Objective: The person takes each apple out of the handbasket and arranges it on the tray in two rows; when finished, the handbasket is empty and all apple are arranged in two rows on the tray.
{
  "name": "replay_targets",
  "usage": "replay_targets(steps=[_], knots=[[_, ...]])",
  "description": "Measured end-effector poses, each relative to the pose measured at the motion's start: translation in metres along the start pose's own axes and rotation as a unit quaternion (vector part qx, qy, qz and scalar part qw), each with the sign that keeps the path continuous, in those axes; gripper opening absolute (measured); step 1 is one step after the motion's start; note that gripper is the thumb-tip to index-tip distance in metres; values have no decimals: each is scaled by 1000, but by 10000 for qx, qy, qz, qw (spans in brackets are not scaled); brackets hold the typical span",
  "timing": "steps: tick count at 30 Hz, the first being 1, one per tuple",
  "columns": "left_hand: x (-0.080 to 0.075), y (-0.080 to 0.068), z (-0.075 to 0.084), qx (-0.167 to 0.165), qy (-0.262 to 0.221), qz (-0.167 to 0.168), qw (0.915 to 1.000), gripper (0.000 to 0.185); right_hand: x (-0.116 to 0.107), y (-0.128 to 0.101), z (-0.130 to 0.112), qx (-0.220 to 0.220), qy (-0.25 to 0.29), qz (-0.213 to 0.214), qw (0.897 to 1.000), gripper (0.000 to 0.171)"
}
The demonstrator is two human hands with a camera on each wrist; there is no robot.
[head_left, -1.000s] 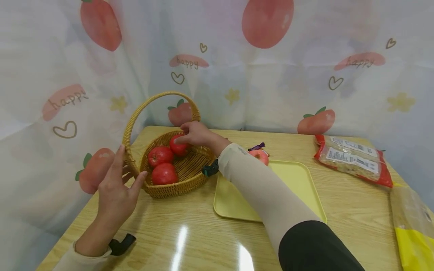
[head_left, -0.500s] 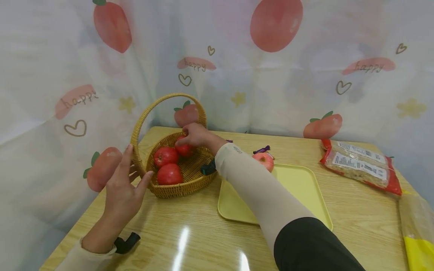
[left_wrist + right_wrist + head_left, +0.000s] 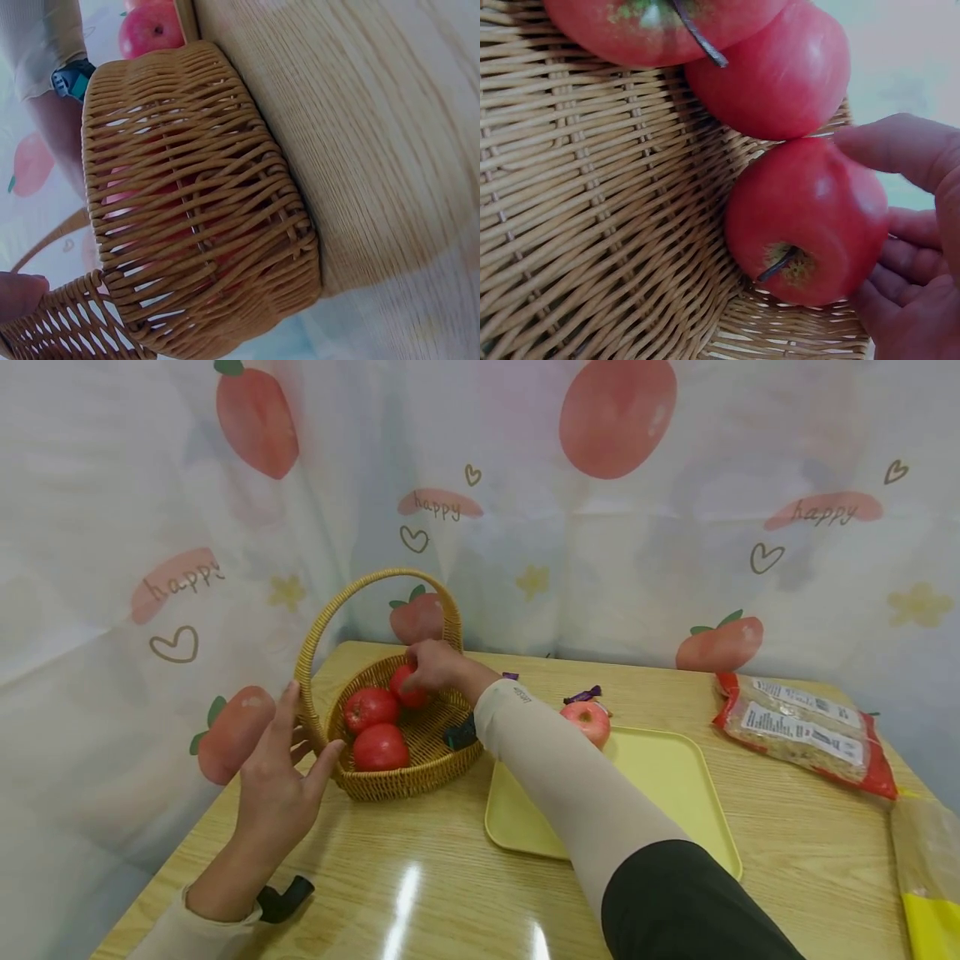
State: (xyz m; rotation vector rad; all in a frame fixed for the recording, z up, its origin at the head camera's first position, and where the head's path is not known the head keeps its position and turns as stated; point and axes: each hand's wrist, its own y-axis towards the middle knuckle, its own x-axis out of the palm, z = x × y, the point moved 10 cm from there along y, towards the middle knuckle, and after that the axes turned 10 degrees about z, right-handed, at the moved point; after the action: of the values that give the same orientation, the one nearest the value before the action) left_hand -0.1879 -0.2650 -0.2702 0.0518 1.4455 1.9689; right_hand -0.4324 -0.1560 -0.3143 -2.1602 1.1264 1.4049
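We are noting the left hand at far left, index finger straight and thumb spread wide, touching the basket at the handle's foot; how firmly, we cannot tell. Right of those fingers, a rear apple and a front apple are lying in the basket. We are seeing the third apple sitting inside too, its sides between the thumb and partly curled fingers of the right hand. Right of these fingers, a yellow tray is resting near; a red-edged packet is lying well apart.
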Motion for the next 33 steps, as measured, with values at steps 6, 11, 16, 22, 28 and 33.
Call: replay_targets(steps=[6, 11, 16, 22, 28, 33], knots=[[0, 0, 0, 49, -42, 40, 10000, 102, 5, -4, 0, 126, -284, -232, 9992, 67], [1, 0, -1, 43, -48, 41, 10000, 103, 11, -7, 3, 277, -294, -443, 9982, 76], [1, -1, -3, 39, -39, 47, 10000, 100, 16, -9, 2, 212, -352, -643, 9971, 60], [1, -1, -3, 76, -43, 51, 9999, 98, 15, -8, 1, 140, -414, -601, 9972, 52], [1, -1, -2, 83, -43, -5, 10000, 89, 13, -8, 4, 245, -464, -526, 9972, 51], [-1, 0, -1, 109, -38, 63, 9999, 103, 9, -8, 2, 265, -280, -453, 9982, 51]])
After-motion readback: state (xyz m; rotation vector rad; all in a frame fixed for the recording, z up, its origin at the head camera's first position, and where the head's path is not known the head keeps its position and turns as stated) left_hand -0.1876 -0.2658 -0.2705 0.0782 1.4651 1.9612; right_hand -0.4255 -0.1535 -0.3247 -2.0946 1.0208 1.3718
